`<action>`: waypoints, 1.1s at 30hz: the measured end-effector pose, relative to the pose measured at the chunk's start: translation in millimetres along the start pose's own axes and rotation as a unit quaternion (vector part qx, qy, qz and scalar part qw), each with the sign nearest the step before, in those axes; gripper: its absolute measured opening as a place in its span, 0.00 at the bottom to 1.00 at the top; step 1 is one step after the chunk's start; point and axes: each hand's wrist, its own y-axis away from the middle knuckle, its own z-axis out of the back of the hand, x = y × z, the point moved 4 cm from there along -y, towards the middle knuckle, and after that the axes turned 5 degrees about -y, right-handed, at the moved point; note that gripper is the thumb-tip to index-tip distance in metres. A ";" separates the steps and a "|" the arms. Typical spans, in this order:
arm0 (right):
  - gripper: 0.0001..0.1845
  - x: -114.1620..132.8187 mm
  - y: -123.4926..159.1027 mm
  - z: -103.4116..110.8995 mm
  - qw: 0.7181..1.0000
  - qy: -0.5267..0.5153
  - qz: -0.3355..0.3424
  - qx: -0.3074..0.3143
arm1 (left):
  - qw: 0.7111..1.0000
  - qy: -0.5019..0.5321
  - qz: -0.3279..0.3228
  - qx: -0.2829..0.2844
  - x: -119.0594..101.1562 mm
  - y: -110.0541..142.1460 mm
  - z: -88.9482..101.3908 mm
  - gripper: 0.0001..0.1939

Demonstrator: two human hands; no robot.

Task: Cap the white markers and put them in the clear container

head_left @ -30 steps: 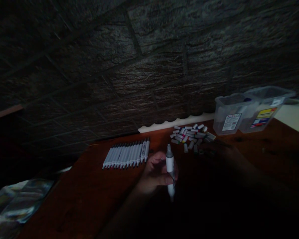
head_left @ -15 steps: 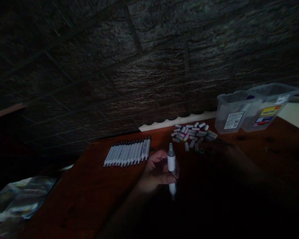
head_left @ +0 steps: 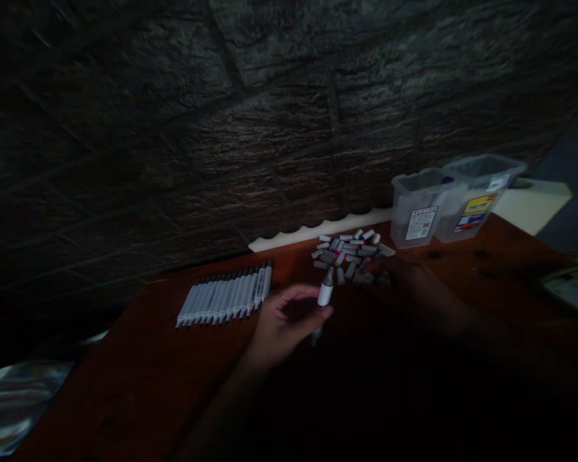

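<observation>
My left hand (head_left: 286,321) is closed around a white marker (head_left: 325,295) with a grey upper end, held tilted between thumb and fingers with its tip uncapped. In deep shadow, my right hand (head_left: 399,273) reaches to the near right edge of a heap of marker caps (head_left: 349,250). Its fingertips touch or hover by the caps, and whether they grip one I cannot tell. To the left of my left hand, several white markers (head_left: 224,295) lie side by side in a neat row.
Two clear plastic containers (head_left: 414,212) with labels stand at the back right of the wooden table (head_left: 139,359). A wavy white strip (head_left: 318,230) runs along the stone-patterned wall (head_left: 279,122). Plastic bags (head_left: 19,398) lie at the lower left, beyond the table's edge.
My right hand has moved left and forward to the caps. My left hand has tilted the marker, its top leaning right, and brought it nearer the heap. The view has swung to the right.
</observation>
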 end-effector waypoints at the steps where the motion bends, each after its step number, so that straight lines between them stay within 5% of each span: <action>1: 0.08 4.0 -0.3 2.0 1.000 -0.014 0.007 -0.003 | 1.000 -0.012 -0.002 0.001 -0.2 0.0 -0.5 0.10; 9: 0.15 23.6 0.7 11.2 0.994 -0.041 0.104 0.001 | 0.996 -0.016 0.031 0.086 5.6 4.7 -14.0 0.09; 33: 0.09 20.5 -3.8 11.5 0.988 -0.055 0.144 0.004 | 0.970 0.006 0.195 0.143 16.2 9.5 -21.0 0.20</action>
